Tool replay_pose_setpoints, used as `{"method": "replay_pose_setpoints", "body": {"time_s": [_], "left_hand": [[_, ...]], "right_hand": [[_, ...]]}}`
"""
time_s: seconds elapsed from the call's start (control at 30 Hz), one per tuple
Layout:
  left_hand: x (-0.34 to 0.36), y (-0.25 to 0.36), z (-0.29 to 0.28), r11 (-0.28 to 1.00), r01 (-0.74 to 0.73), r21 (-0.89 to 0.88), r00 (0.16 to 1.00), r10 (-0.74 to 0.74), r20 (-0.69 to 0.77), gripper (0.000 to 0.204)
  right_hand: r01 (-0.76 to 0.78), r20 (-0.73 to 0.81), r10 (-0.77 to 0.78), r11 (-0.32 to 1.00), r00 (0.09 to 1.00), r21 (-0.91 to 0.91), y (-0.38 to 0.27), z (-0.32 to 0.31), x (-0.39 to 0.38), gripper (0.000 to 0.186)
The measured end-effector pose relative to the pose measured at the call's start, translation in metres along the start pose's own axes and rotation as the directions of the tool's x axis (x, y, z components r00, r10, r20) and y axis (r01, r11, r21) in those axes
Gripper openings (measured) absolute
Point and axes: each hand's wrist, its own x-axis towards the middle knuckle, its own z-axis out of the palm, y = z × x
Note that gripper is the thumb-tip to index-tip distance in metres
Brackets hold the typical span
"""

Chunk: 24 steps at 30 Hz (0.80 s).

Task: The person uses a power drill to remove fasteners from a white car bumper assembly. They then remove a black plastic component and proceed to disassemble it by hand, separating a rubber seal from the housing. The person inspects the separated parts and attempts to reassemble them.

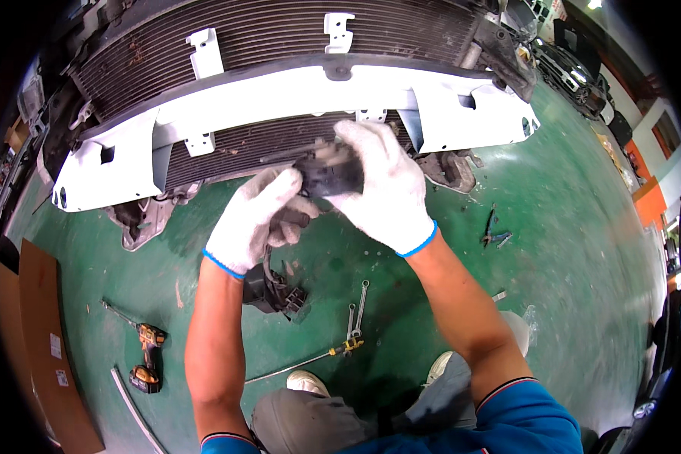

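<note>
My left hand (257,219) and my right hand (384,188), both in white cotton gloves with blue cuffs, are closed on a dark plastic part (327,177) before the front of a car. My left thumb is at its left end, with the fingers curled below. My right hand wraps its right side and partly hides it. Behind it stand a radiator (280,34) with fine horizontal fins and a white crossbeam (261,98) with white end brackets. Below my left hand, a black component (268,291) with a cable lies on the green floor.
A cordless driver (147,348), a pale tube (132,408), two wrenches (359,306), a long rod with a yellow fitting (340,348) and pliers (495,234) lie on the floor (552,287). Cardboard (41,325) stands at left. Cars (571,68) are at right. My shoes show below.
</note>
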Motion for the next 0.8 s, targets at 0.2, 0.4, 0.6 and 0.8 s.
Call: {"method": "replay_pose_setpoints", "body": {"time_s": [0.2,0.4,0.6,0.8], "left_hand": [[0.001,-0.031,-0.013,0.998,-0.053,0.030,0.997,0.051,0.051,0.070],[0.006,-0.038,-0.010,0.997,0.025,0.078,0.997,-0.031,0.072,0.067],[0.011,-0.023,-0.034,0.989,0.072,0.132,0.981,-0.094,0.168,0.074],[0.026,-0.019,-0.034,0.995,0.010,0.098,0.979,-0.030,0.202,0.060]], "right_hand": [[0.192,0.158,-0.174,0.976,0.972,-0.103,0.001,-0.004,-0.007,0.066],[0.123,0.280,-0.101,0.991,0.955,-0.060,-0.003,-0.002,-0.007,0.061],[-0.387,0.584,0.246,0.913,0.773,0.128,0.013,-0.012,0.033,0.057],[-0.752,0.785,0.375,0.637,0.494,0.169,0.006,-0.006,0.059,0.037]]}}
